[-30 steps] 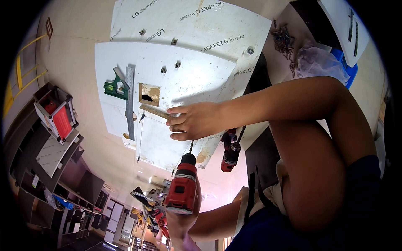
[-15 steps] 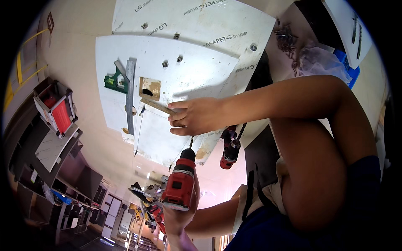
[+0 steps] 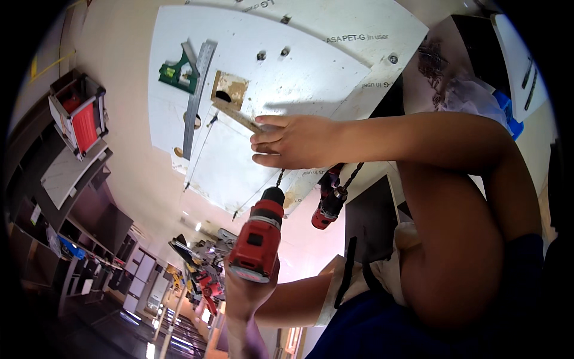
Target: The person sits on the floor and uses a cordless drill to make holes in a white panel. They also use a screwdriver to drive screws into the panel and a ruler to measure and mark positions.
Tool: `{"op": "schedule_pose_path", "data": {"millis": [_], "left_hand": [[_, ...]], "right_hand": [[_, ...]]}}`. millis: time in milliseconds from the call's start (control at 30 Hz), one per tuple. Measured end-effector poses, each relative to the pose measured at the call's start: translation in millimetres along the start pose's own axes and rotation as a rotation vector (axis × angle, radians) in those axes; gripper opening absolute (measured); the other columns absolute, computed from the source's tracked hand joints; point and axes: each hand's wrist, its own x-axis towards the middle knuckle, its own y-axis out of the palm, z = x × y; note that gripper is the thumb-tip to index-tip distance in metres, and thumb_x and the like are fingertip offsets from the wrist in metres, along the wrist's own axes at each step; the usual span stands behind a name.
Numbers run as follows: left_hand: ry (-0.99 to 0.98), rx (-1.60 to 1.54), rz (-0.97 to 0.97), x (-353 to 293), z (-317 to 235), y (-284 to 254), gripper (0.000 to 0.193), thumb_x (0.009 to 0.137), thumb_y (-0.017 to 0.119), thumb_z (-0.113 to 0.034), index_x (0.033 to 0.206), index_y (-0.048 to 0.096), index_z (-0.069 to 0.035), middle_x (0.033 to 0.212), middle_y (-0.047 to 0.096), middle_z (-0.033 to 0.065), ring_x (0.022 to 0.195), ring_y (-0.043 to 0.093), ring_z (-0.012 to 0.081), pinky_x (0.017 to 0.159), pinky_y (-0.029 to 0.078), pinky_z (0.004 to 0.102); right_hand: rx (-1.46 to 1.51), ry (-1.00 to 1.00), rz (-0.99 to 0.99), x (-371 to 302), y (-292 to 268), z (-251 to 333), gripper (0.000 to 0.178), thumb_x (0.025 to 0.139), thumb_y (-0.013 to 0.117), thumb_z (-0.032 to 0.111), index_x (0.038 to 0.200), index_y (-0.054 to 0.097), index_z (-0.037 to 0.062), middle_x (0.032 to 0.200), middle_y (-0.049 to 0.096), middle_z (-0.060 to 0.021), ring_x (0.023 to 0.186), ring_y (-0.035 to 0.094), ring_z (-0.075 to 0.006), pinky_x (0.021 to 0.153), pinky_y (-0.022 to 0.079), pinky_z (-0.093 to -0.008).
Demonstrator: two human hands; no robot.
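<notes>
My left hand (image 3: 251, 296) is wrapped round the grip of a red and black cordless drill (image 3: 256, 242). Its dark spiral bit (image 3: 280, 178) points up at the near part of a white panel (image 3: 323, 81), just below my right hand; whether the tip touches is hard to see. My right hand (image 3: 302, 142) lies palm down on the panel, fingers apart and slightly bent, covering the end of a thin wooden strip (image 3: 233, 115). The thumb is hidden. A second red drill (image 3: 326, 210) with a long bit is beside the panel's near right edge.
A steel rule (image 3: 200, 99) and a green-handled tool (image 3: 178, 72) lie on the panel by a square cutout (image 3: 232, 87). Clear plastic wrap (image 3: 472, 99) is at the right. A red and grey bin (image 3: 84, 119) and dark cabinets stand at the left; other tools (image 3: 206, 272) are below.
The whole view has shifted, so the panel and tools appear higher and slightly further right. My left hand still has the drill, and my right hand stays at the strip's end.
</notes>
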Motion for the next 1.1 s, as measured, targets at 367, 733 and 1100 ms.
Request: {"op": "schedule_pose_path", "data": {"millis": [367, 733, 1100], "left_hand": [[0.036, 0.106, 0.080, 1, -3, -3, 0.027, 0.087, 0.067, 0.000, 0.114, 0.066, 0.001, 0.100, 0.072, 0.0129, 0.086, 0.072, 0.0213, 0.076, 0.057, 0.0331], [-0.045, -0.018, 0.071, -5, 3, 0, 0.030, 0.087, 0.064, 0.004, 0.117, 0.067, 0.004, 0.103, 0.073, 0.0119, 0.088, 0.073, 0.0202, 0.078, 0.057, 0.0310], [0.015, 0.002, 0.032, -2, 7, 0, 0.022, 0.086, 0.066, 0.003, 0.108, 0.068, 0.002, 0.088, 0.070, 0.0083, 0.076, 0.069, 0.0162, 0.071, 0.055, 0.0309]], "right_hand": [[-0.015, 0.018, 0.049, 1, -6, 2, 0.038, 0.097, 0.055, 0.016, 0.135, 0.057, 0.0096, 0.143, 0.061, -0.0050, 0.145, 0.043, -0.0190, 0.129, 0.020, -0.0440], [0.006, 0.016, 0.020, 0, -1, 2, 0.039, 0.094, 0.058, 0.016, 0.132, 0.058, 0.0082, 0.141, 0.062, -0.0062, 0.144, 0.044, -0.0207, 0.129, 0.020, -0.0456], [0.015, 0.003, 0.014, -2, -3, 4, 0.046, 0.087, 0.063, 0.015, 0.131, 0.055, 0.0042, 0.141, 0.060, -0.0083, 0.144, 0.045, -0.0230, 0.128, 0.023, -0.0482]]}}
